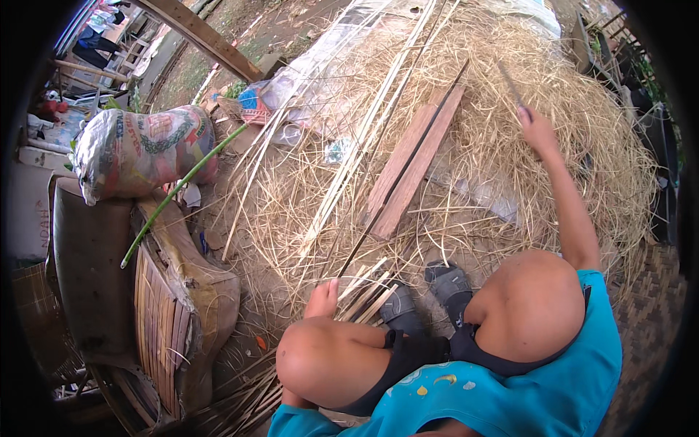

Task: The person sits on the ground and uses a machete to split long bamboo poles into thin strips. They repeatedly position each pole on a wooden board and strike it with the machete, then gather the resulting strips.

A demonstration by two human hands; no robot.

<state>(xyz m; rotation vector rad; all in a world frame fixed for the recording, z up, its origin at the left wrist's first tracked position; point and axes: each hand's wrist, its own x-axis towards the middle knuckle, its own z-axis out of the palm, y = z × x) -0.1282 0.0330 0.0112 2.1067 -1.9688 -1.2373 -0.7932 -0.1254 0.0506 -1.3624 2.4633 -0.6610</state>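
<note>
My left hand [322, 297], beside my left knee, is closed on the near end of a long dark strip [405, 176]. The strip slants away from me over a reddish-brown wooden board [429, 166], which lies on the ground beyond my feet. My right hand [537, 130] is raised out to the right, closed around the handle of a knife [509, 81]. Its thin grey blade points away from me, above the heap of pale shavings and apart from the strip. Several pale split strips [371, 295] lie just right of my left hand, by my foot.
A large heap of curled shavings [590, 124] spreads across the far right. Long pale strips [357, 156] run left of the board. At the left are a stuffed sack [149, 149], a green stalk [186, 178] and a worn seat with slats [154, 320]. A wooden post [200, 36] stands beyond.
</note>
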